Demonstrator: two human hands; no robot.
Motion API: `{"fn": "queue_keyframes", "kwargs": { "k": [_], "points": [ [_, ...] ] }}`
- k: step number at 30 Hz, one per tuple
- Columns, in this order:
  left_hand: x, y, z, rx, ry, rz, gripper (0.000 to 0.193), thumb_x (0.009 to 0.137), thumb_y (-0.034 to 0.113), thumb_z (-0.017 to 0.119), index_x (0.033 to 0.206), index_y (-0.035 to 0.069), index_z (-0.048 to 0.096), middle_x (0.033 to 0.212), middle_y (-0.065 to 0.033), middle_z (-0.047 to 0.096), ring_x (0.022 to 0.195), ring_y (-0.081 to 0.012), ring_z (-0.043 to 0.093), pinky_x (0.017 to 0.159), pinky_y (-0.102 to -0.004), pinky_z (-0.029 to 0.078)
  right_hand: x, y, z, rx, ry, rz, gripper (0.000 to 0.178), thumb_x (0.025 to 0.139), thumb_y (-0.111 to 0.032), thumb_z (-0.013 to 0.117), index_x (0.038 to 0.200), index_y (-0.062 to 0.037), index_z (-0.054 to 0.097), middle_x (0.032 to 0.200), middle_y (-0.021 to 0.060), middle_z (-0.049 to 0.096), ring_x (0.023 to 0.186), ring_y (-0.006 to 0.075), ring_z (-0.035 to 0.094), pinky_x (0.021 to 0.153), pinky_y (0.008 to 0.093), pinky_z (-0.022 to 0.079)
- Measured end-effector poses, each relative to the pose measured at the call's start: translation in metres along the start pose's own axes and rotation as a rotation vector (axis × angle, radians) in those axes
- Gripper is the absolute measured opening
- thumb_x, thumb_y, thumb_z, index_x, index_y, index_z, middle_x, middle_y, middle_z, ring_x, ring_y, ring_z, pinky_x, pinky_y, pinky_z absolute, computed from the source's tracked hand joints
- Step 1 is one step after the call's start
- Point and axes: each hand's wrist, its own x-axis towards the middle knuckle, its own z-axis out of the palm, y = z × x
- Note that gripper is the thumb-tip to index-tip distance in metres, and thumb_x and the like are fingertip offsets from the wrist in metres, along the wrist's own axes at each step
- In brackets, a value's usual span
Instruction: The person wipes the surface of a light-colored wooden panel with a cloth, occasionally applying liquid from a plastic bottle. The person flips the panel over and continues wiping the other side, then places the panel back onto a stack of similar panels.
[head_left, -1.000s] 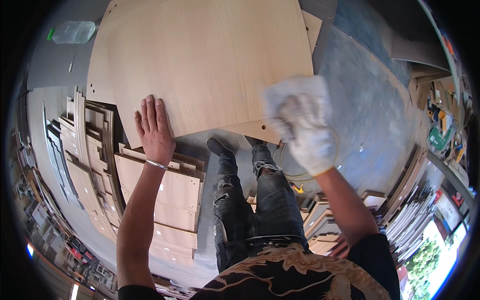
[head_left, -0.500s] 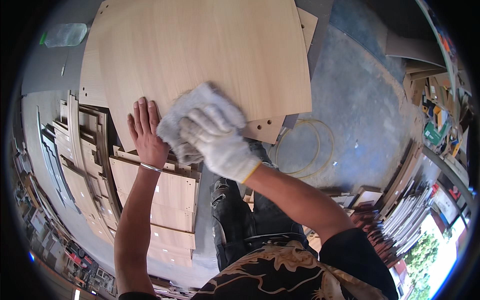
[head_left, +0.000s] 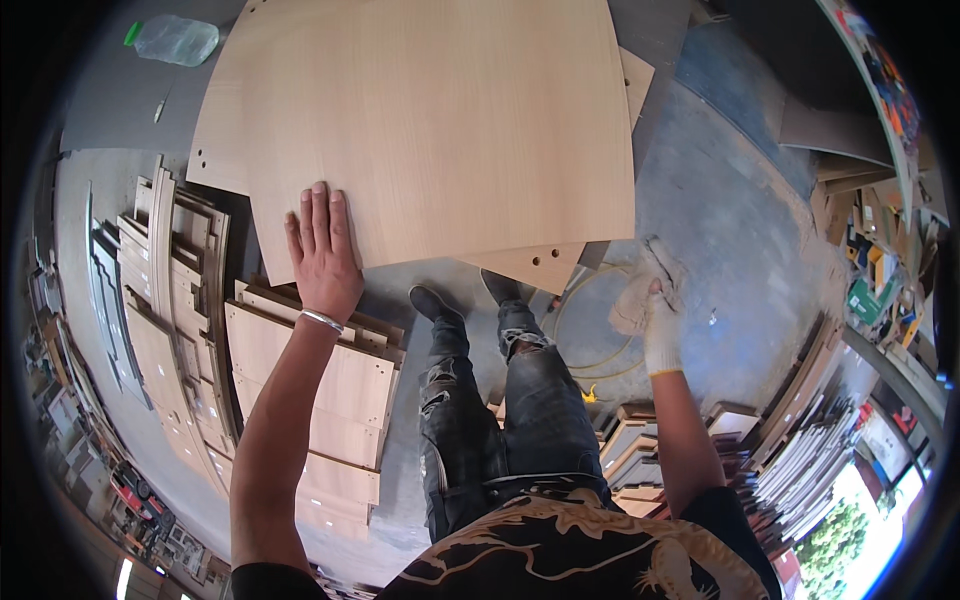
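A large light wood panel (head_left: pixel 450 130) lies in front of me on top of other drilled panels, whose corners stick out at its sides. My bare left hand (head_left: pixel 325 260) rests flat on its near left edge, fingers stretched out, a silver bangle at the wrist. Off the panel's right side, above the floor, my right hand (head_left: pixel 660 325) in a white knitted glove is closed on a grey cloth (head_left: pixel 650 285). The cloth hangs crumpled and is somewhat blurred; most of the gloved fingers are hidden.
A clear bottle with a green cap (head_left: pixel 175 41) lies on the dark surface at the far left. Stacked wood panels (head_left: pixel 310 390) stand to my left. A yellow hose (head_left: pixel 560 320) coils on the concrete floor (head_left: pixel 740 220). More boards and packages line the right side.
My right hand has lifted the cloth off the panel and swung it right, past the panel's edge. My left hand stays flat on the panel. The view has shifted slightly.
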Motion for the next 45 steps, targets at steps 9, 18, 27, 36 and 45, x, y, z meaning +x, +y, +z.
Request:
{"fn": "queue_keyframes", "kwargs": {
  "k": [9,18,27,36,45],
  "points": [
    [0.023,0.057,-0.006,0.011,-0.064,0.096,0.085,0.085,-0.001,0.060,0.163,0.013,0.030,0.170,-0.0170,0.028,0.158,-0.0387,0.022,0.126,-0.0625,0.016,-0.097,0.035,0.007,0.183,-0.162,0.454,0.059,0.101,-0.041,0.068,0.134,0.0077,0.063,0.128,0.0140,0.069,0.108,0.0216,0.066,0.094,0.0357,0.053],
    [-0.026,0.090,-0.013,0.012,-0.193,0.017,0.075,0.092,0.013,0.054,0.163,0.009,0.029,0.170,-0.0217,0.025,0.156,-0.0421,0.026,0.125,-0.0653,0.019,-0.123,0.041,0.025,0.362,-0.376,0.465,0.041,0.103,-0.028,0.066,0.130,0.0026,0.065,0.119,0.0110,0.070,0.104,0.0189,0.068,0.088,0.0333,0.056],
    [-0.123,0.127,-0.118,-0.191,-0.083,-0.195,0.065,0.092,0.023,0.055,0.153,0.002,0.045,0.158,-0.0231,0.045,0.146,-0.0423,0.043,0.116,-0.0664,0.033,-0.187,-0.088,0.012,-0.031,-0.951,-0.063,0.031,0.100,-0.006,0.062,0.128,0.0047,0.066,0.121,0.0100,0.070,0.108,0.0162,0.065,0.096,0.0301,0.050],
    [-0.212,0.081,-0.227,-0.211,0.099,-0.420,0.047,0.085,0.018,0.061,0.127,-0.003,0.062,0.130,-0.0197,0.068,0.125,-0.0374,0.064,0.107,-0.0570,0.047,-0.195,-0.100,0.084,-0.287,-1.089,-0.005,0.044,0.101,-0.013,0.064,0.140,0.0056,0.056,0.140,0.0124,0.060,0.123,0.0235,0.059,0.105,0.0363,0.047],
    [-0.445,-0.030,-0.157,-1.015,0.303,-1.490,0.030,0.079,0.001,0.063,0.108,-0.001,0.070,0.095,-0.0264,0.072,0.093,-0.0442,0.070,0.081,-0.0469,0.055,-0.288,-0.046,0.194,-0.362,-1.183,-0.044,0.039,0.101,-0.012,0.064,0.136,0.0056,0.060,0.126,0.0125,0.069,0.112,0.0258,0.066,0.101,0.0384,0.051]
  ]
}}
